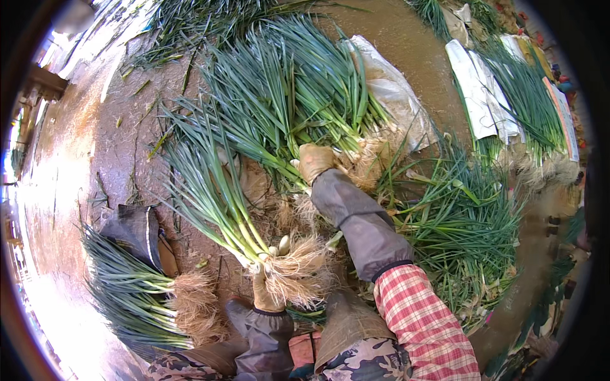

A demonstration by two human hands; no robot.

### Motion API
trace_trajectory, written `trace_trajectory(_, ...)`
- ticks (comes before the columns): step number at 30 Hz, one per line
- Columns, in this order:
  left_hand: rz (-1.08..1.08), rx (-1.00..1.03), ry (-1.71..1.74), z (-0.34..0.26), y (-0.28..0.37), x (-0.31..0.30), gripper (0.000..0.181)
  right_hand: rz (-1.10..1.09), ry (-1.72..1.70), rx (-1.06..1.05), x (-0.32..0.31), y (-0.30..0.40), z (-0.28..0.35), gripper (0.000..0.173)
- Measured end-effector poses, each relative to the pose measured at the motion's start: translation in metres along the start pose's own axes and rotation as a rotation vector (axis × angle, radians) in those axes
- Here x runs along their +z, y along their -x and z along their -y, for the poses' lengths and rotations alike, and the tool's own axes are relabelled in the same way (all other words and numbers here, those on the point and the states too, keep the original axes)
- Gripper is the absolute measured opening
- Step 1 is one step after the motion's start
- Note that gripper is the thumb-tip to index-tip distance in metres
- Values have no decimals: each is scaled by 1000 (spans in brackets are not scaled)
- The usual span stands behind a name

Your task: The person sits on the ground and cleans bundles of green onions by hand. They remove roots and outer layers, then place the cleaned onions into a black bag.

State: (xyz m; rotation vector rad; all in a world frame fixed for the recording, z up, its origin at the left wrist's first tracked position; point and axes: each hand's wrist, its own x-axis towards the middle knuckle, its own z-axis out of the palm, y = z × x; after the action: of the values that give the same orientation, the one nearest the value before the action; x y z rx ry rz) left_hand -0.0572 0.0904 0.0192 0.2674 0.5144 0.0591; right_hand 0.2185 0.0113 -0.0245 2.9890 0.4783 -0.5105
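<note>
Both my hands wear tan work gloves under dark sleeve covers. My left hand [264,291], low in the middle, is closed beneath the root end of a bunch of green onions [250,233]; its leaves fan out up and to the left, and its tan roots hang to the right. Farther ahead, my right hand [315,162] reaches to the lower stems of a large pile of green onions [281,90], by their roots. Its fingers are mostly hidden, so whether it grips any stems is unclear.
Another root-on bundle [138,290] lies lower left beside a black woven sheet [136,233]. A white sack [388,90] sits behind the pile. Loose green leaves [457,228] are heaped at right. Covered bundles [486,95] stand upper right on the wet floor [71,190].
</note>
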Motion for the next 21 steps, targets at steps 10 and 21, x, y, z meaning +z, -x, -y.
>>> trace_trajectory(10,-104,-134,-108,8,4,4,37,551,-1717,-297,50,137,-11,42)
trace_trajectory(21,-263,-52,-249,25,0,10,28,135,-1607,88,12,200,-11,18)
